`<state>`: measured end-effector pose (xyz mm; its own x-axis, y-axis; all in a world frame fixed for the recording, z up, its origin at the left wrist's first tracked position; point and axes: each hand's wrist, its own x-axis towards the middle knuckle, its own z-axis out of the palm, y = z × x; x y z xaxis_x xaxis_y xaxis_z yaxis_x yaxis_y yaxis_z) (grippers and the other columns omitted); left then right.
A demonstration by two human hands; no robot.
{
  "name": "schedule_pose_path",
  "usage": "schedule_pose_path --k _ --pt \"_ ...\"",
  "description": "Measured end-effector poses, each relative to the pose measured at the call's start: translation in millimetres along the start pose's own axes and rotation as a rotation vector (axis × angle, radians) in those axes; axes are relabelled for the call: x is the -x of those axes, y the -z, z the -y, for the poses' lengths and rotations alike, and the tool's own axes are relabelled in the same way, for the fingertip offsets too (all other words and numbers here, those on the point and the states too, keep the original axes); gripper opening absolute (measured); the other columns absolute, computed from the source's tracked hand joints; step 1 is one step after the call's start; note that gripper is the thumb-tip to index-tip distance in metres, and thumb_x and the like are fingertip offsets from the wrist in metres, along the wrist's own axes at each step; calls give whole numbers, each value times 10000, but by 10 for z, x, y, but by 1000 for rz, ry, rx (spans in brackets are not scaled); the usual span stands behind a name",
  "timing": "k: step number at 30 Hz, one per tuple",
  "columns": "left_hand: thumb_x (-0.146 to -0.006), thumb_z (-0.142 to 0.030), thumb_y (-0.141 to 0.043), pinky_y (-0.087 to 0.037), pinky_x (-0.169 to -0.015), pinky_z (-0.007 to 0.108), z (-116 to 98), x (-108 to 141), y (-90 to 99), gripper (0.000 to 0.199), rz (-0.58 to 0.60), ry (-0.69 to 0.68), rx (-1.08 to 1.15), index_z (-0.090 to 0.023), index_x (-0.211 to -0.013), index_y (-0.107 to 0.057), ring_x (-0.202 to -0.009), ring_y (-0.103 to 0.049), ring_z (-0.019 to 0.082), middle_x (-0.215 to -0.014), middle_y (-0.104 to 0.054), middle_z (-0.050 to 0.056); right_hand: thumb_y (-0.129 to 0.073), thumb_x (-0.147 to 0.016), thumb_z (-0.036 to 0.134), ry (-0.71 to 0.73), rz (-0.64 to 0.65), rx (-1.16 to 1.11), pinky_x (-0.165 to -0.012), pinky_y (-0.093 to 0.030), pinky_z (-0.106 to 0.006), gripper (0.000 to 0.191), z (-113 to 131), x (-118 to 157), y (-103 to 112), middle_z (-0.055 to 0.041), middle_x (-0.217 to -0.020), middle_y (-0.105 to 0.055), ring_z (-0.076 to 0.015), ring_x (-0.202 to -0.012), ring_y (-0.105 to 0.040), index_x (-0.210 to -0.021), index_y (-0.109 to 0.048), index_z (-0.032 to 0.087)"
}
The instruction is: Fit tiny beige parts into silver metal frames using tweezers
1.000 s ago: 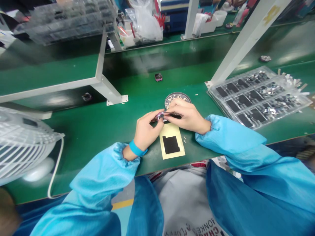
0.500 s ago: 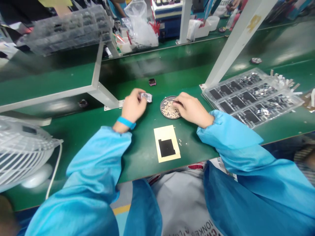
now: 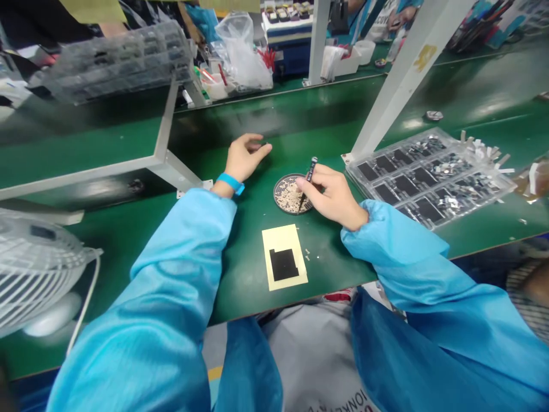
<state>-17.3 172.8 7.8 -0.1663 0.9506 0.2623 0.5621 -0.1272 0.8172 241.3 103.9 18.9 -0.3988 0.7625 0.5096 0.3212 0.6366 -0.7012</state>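
My right hand [image 3: 332, 194] grips black tweezers [image 3: 311, 171] with pale lettering, tips pointing down at the near right side of a round dark dish [image 3: 277, 201]. Many small pale pieces [image 3: 288, 194] lie in that dish. Over the green strip behind the table, my left hand [image 3: 245, 157] reaches out with thumb and forefinger apart. I see nothing held in it, though the space behind its fingers is partly hidden. Closer to me lies a yellow sheet [image 3: 281, 236] bearing a flat black piece [image 3: 284, 264]. A few tiny pale bits [image 3: 307, 255] are beside it.
A clear compartment tray [image 3: 433, 177] of black and silvery parts stands at the right. White posts [image 3: 388, 86] rise behind it. On the left are a raised shelf [image 3: 77, 143] and a white fan [image 3: 38, 269]. A small device [image 3: 433, 115] sits on the far strip.
My left hand has moved up and away, and the small silvery part it held no longer shows. The dark pink device near it is out of sight. My right hand has turned, exposing the tweezers.
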Motion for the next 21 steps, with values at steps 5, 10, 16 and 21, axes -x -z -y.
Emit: schedule_pose_path --k 5,10,16,21 --pt "-882 -597 -687 -525 -615 252 -283 913 244 481 379 461 673 -146 -1038 -751 -838 -753 210 -1052 -773 160 -556 -985 590 -322 178 -350 -585 -503 -286 459 160 91 -55 -19 -654 -672 -130 -570 -619 -842 -685 173" --pt "-877 -534 -718 -501 -575 237 -268 1444 367 412 366 542 745 -140 -984 -772 -787 -746 195 -1039 -778 160 -816 -788 561 -520 341 -592 -522 -571 -269 468 133 135 -169 -41 -748 -716 -138 -598 -667 -970 -658 161" --pt "-819 -479 -799 -364 -457 207 -235 1525 372 361 290 410 556 -170 -1004 -771 -622 -630 119 -869 -752 78 -830 -802 470 -443 320 -620 -632 -628 -292 388 135 245 -280 -27 -793 -702 -157 -714 -715 -961 -642 170" --pt "-851 -499 -756 -349 -419 210 -269 1568 368 359 280 373 473 -167 -986 -776 -591 -633 132 -810 -749 82 -818 -814 438 -471 440 -640 -705 -624 -308 364 183 351 -357 -20 -788 -708 -168 -754 -734 -967 -611 181"
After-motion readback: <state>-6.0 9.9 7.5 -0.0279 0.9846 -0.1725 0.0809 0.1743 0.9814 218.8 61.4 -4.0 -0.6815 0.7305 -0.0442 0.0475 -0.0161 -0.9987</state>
